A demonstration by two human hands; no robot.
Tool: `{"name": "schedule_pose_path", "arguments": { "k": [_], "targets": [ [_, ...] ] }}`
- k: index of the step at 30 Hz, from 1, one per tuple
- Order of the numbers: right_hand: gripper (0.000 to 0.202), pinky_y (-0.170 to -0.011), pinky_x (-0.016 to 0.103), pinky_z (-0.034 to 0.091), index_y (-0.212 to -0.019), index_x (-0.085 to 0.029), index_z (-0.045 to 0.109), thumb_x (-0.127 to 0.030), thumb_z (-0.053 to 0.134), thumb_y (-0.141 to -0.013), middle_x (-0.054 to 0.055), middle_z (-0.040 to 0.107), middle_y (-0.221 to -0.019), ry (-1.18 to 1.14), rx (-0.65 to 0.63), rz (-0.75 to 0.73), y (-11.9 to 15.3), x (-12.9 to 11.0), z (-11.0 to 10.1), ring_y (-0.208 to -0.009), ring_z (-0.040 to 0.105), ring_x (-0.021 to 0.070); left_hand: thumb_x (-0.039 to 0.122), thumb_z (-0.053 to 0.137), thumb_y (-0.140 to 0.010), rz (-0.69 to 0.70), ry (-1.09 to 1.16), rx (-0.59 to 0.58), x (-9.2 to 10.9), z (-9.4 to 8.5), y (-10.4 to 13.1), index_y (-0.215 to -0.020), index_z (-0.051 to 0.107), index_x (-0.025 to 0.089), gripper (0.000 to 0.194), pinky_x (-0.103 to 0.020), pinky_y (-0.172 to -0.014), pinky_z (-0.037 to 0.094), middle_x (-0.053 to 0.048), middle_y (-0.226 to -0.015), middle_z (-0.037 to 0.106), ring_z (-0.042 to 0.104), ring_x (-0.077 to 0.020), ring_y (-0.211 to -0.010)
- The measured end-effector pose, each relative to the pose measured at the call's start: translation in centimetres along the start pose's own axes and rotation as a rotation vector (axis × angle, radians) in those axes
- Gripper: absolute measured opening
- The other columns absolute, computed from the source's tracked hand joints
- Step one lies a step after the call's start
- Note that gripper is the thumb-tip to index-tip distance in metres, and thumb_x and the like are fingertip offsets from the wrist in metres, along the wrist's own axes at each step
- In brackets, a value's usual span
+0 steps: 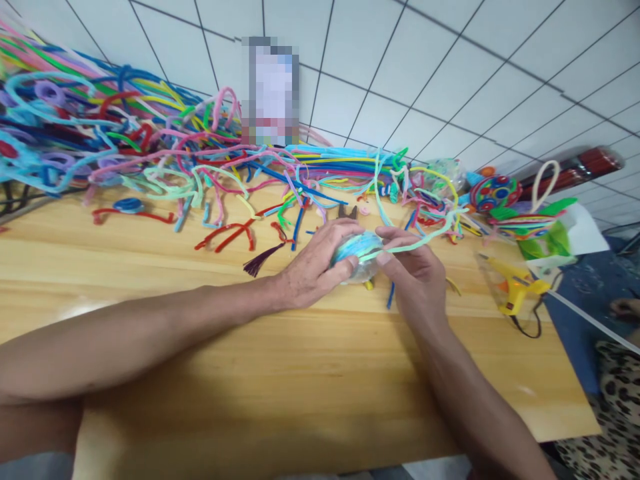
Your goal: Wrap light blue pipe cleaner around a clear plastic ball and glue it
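Note:
A clear round ball, partly wound with blue and pale green pipe cleaners, is held just above the table's middle. Around its left side curls my left hand, thumb across the front. My right hand pinches a pale green pipe cleaner at the ball's right edge. The strand's free end reaches out to the upper right. Dark plier jaws show just behind the ball, their handles hidden.
Heaps of coloured pipe cleaners line the wall side of the wooden table. A yellow glue gun lies at right near finished colourful ornaments. A purple tassel is left of my hands. Another person's hand appears at far right.

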State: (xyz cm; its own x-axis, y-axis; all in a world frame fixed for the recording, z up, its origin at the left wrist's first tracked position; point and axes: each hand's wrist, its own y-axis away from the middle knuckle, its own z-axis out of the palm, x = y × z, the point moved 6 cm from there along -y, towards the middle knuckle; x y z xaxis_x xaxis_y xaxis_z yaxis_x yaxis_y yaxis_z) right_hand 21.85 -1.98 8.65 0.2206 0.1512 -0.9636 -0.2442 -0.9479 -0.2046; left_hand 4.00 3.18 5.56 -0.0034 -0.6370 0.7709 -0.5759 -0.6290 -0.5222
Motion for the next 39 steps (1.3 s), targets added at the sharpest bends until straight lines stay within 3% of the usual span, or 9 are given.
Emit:
{"name": "schedule_pose_path", "arguments": {
  "k": [17, 24, 27, 32, 39],
  "targets": [
    [0.017, -0.108, 0.049, 0.060, -0.082, -0.029, 0.072, -0.038, 0.087, -0.083, 0.004, 0.080, -0.124, -0.031, 0.020, 0.074, -0.2, 1.5, 0.2, -0.123, 0.073, 0.0290, 0.042, 0.050, -0.115, -0.013, 0.013, 0.002, -0.1, 0.1, 0.0, -0.151, 0.050, 0.025, 0.040, -0.056, -0.130, 0.047, -0.016, -0.155, 0.060, 0.056, -0.0293, -0.151],
    [0.011, -0.118, 0.051, 0.054, -0.096, -0.032, 0.080, -0.038, 0.087, -0.089, 0.004, 0.077, -0.135, 0.055, -0.100, -0.098, -0.5, 0.1, 0.0, -0.135, 0.069, 0.0286, 0.041, 0.050, -0.115, -0.004, 0.039, 0.006, -0.1, 0.1, -0.1, -0.151, 0.051, 0.023, 0.041, -0.057, -0.129, 0.046, -0.018, -0.156, 0.060, 0.056, -0.0313, -0.151],
    [0.008, -0.118, 0.054, 0.053, -0.094, -0.034, 0.083, -0.041, 0.086, -0.093, 0.003, 0.079, -0.135, 0.125, -0.161, -0.178, -0.9, -0.1, -0.2, -0.131, 0.072, 0.0285, 0.043, 0.049, -0.116, -0.004, 0.034, 0.006, -0.1, 0.1, 0.0, -0.152, 0.051, 0.024, 0.041, -0.056, -0.130, 0.046, -0.017, -0.156, 0.060, 0.056, -0.0307, -0.150],
    [0.009, -0.121, 0.059, 0.050, -0.092, -0.036, 0.083, -0.044, 0.087, -0.094, 0.002, 0.083, -0.129, 0.190, -0.114, -0.234, -1.0, -0.1, -0.4, -0.129, 0.074, 0.0299, 0.043, 0.047, -0.117, -0.007, 0.033, 0.000, 0.0, -0.1, 0.1, -0.153, 0.051, 0.024, 0.041, -0.055, -0.131, 0.047, -0.016, -0.157, 0.060, 0.056, -0.0304, -0.151],
    [0.014, -0.124, 0.062, 0.048, -0.089, -0.033, 0.081, -0.045, 0.084, -0.094, 0.003, 0.085, -0.121, 0.232, -0.055, -0.169, -0.5, 0.1, 0.0, -0.132, 0.073, 0.0310, 0.041, 0.040, -0.118, -0.014, 0.039, -0.002, 0.3, -0.3, 0.1, -0.152, 0.051, 0.024, 0.039, -0.058, -0.130, 0.048, -0.015, -0.155, 0.063, 0.056, -0.0320, -0.152]
  ]
}}
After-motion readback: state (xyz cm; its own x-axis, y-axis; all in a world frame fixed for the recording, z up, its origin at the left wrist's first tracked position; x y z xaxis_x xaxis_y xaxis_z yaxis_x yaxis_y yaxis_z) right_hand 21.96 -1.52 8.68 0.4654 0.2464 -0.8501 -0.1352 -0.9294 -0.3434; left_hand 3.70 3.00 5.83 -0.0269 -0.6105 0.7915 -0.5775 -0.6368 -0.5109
